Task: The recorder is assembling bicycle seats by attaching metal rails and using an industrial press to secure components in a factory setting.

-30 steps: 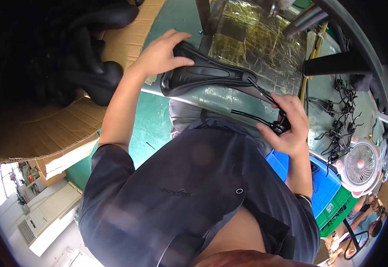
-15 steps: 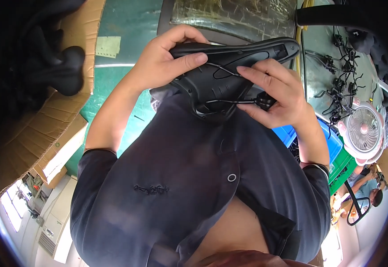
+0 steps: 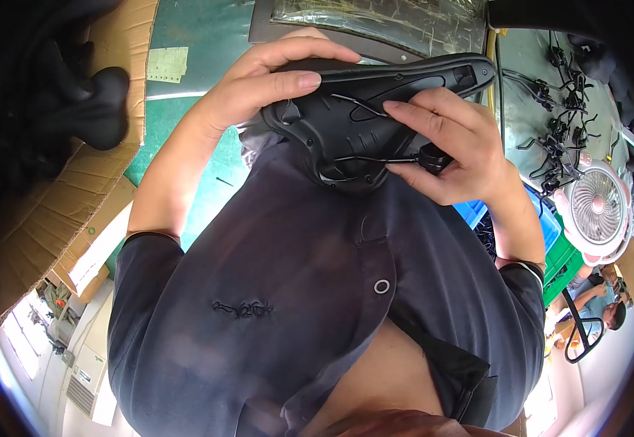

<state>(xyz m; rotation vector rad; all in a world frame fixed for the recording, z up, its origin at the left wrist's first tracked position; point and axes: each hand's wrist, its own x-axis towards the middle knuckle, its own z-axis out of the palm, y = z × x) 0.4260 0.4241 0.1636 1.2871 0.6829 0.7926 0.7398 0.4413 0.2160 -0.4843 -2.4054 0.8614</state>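
Observation:
A black bicycle saddle is held underside up in front of my chest, its narrow nose pointing right. My left hand grips the far edge near its wide end, thumb on the underside and fingers over the rim. My right hand is closed around a wire saddle rail frame with a dark clamp partly covered by the fingers. The rail's two rods reach left across the underside. Whether their ends sit in the saddle's sockets is hard to tell.
Several rail frames with clamps lie on the green table at right, near a pink-and-white fan. Blue and green bins stand below. A cardboard box with black saddles is at left. Another person sits far right.
The saddle has shifted slightly, its wide end showing more at left. My left hand has slid left along the edge with its fingers straighter. My right hand still grips the rail frame.

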